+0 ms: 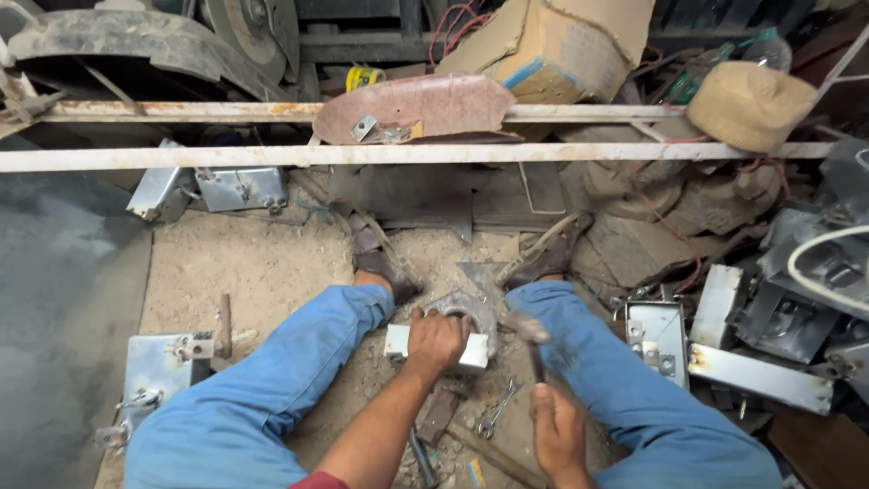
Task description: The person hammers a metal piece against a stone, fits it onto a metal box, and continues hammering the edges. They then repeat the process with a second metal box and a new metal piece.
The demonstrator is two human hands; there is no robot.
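Dusty floor (253, 272) job: left hand (436, 342) clamps the white metal block (471, 355) while right hand (558, 435) grips a blurred hammer (529, 337) just beside it, so a glancing swing could smash those fingers (457, 330).

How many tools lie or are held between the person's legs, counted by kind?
Hammer, in the right hand: 1
Wrench on the ground: 1
White metal piece, under the left hand: 1
Total: 3
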